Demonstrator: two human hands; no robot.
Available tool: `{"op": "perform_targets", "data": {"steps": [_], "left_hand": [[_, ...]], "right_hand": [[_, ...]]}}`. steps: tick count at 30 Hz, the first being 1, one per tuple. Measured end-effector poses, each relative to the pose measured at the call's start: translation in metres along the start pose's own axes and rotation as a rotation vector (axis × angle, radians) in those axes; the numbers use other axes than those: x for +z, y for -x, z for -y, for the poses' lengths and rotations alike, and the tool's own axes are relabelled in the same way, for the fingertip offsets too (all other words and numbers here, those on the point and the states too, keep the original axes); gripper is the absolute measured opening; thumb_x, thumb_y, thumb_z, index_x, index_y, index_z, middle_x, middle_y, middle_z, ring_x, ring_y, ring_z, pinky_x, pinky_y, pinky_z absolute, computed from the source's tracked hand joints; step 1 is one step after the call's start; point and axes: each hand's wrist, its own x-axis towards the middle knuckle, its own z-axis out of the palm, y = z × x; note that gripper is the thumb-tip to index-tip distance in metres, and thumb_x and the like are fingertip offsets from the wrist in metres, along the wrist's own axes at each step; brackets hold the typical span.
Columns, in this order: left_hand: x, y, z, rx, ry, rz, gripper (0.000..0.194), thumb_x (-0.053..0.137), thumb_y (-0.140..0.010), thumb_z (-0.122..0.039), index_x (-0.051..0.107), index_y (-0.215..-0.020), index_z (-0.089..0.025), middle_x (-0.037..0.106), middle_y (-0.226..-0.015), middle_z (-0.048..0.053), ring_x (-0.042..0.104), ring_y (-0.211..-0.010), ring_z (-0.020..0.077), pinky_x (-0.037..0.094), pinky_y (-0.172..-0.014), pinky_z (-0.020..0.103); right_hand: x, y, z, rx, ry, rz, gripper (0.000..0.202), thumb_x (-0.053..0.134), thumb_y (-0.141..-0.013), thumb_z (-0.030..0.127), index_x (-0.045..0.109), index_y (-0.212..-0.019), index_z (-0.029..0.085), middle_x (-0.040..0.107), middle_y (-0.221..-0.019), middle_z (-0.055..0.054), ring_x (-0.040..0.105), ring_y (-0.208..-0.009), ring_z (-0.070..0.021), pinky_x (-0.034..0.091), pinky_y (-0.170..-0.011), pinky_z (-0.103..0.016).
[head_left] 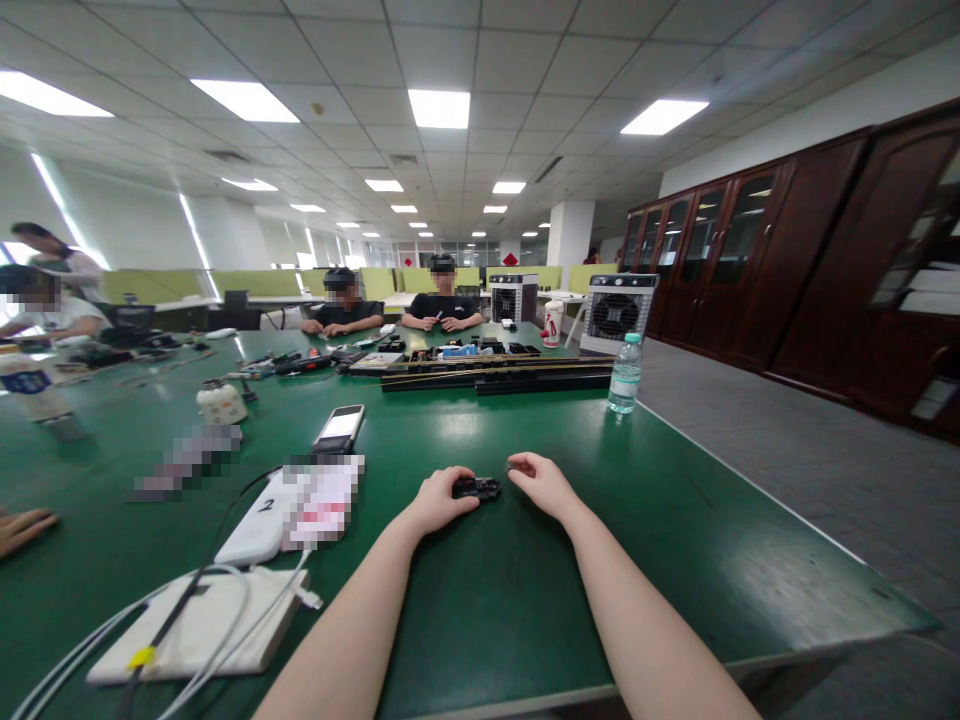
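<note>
My left hand (pixel 442 500) is closed around a small black part (pixel 478 488) with an uneven, mechanical-looking shape, its thumb and fingers gripping the left end. The part is low over the green table (pixel 480 590) or resting on it; I cannot tell which. Just to the right, my right hand (pixel 546 484) is pinched, thumb against fingers, at a small gap from the part's right end. A tiny dark speck shows at its fingertips, too small to name.
Left of my arms lie a white power bank (pixel 259 520), a phone (pixel 341 428), a white box (pixel 202 620) and loose cables. Black rails (pixel 495 375) span the table ahead, beside a water bottle (pixel 625 375). Two people sit across. Another person's hand (pixel 22 528) rests at far left.
</note>
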Motion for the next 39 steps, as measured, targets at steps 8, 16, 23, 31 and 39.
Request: {"op": "perform_targets", "data": {"steps": [8, 16, 23, 31, 39], "left_hand": [[-0.0001, 0.0002, -0.0004, 0.000, -0.015, -0.006, 0.044, 0.067, -0.072, -0.034, 0.063, -0.113, -0.021, 0.066, -0.113, 0.007, 0.060, -0.106, 0.0266, 0.046, -0.094, 0.037], [0.0009, -0.0005, 0.0003, -0.004, -0.019, -0.007, 0.044, 0.067, -0.072, -0.034, 0.062, -0.114, -0.022, 0.066, -0.113, 0.007, 0.060, -0.106, 0.0260, 0.046, -0.095, 0.037], [0.0002, -0.0001, -0.0008, 0.000, -0.022, -0.003, 0.045, 0.067, -0.072, -0.033, 0.062, -0.115, -0.021, 0.066, -0.114, 0.007, 0.059, -0.108, 0.0258, 0.046, -0.096, 0.036], [-0.0018, 0.0012, -0.0032, -0.019, -0.039, 0.010, 0.045, 0.066, -0.073, -0.036, 0.062, -0.116, -0.022, 0.066, -0.115, 0.007, 0.059, -0.109, 0.0257, 0.045, -0.097, 0.036], [-0.0004, 0.0004, -0.0006, -0.014, -0.009, 0.003, 0.044, 0.067, -0.072, -0.035, 0.062, -0.115, -0.023, 0.066, -0.114, 0.007, 0.059, -0.108, 0.0261, 0.045, -0.097, 0.038]], "right_hand": [[0.0001, 0.0006, 0.0000, -0.008, -0.011, -0.011, 0.024, 0.064, -0.073, 0.025, 0.068, -0.096, 0.018, 0.073, -0.093, -0.007, 0.068, -0.086, -0.0192, 0.053, -0.085, -0.036], [0.0002, 0.0000, -0.0015, -0.012, -0.015, 0.000, 0.025, 0.064, -0.073, 0.025, 0.068, -0.096, 0.018, 0.073, -0.094, -0.007, 0.067, -0.086, -0.0199, 0.052, -0.086, -0.037], [0.0000, 0.0001, -0.0003, -0.014, -0.004, 0.012, 0.026, 0.063, -0.074, 0.025, 0.067, -0.098, 0.017, 0.072, -0.095, -0.008, 0.067, -0.087, -0.0198, 0.052, -0.086, -0.036], [-0.0008, 0.0015, 0.0047, -0.003, 0.012, -0.003, 0.025, 0.063, -0.074, 0.025, 0.067, -0.097, 0.018, 0.072, -0.095, -0.007, 0.067, -0.087, -0.0184, 0.052, -0.086, -0.034], [0.0001, 0.0021, 0.0053, 0.011, -0.025, -0.020, 0.027, 0.063, -0.074, 0.025, 0.066, -0.100, 0.018, 0.072, -0.095, -0.007, 0.068, -0.088, -0.0185, 0.053, -0.086, -0.034]]}}
